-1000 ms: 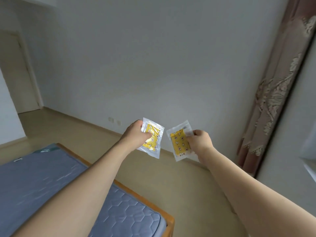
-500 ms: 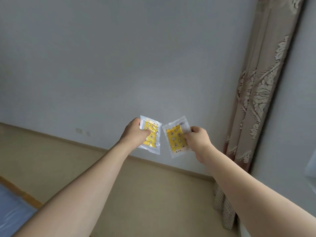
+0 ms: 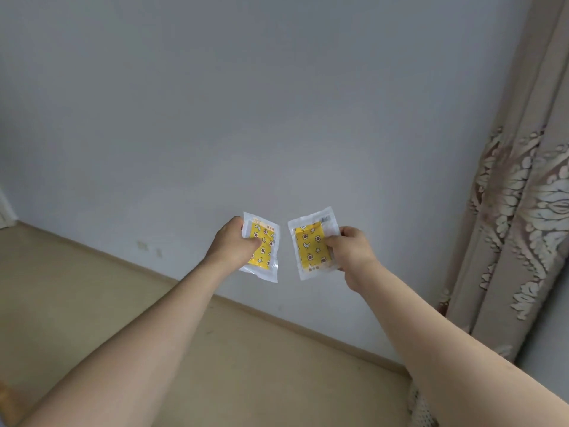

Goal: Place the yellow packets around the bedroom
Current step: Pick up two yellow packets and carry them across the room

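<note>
Both arms reach forward at chest height. My left hand [image 3: 234,241] grips one yellow packet [image 3: 264,251] by its left edge; the packet is a clear sachet with a yellow patterned insert. My right hand [image 3: 351,251] pinches a second yellow packet [image 3: 309,246] by its right side, thumb over the front. The two packets hang side by side, a small gap between them, in front of the wall.
A plain white wall [image 3: 246,118] fills most of the view. Beige wooden floor [image 3: 154,318] runs along its skirting, with wall sockets [image 3: 143,245] low at the left. A patterned beige curtain [image 3: 523,211] hangs at the right.
The view has swung right and up: the door and the blue mattress have left the frame, and the curtain has come nearer. Both hands keep their packets held out the same way.
</note>
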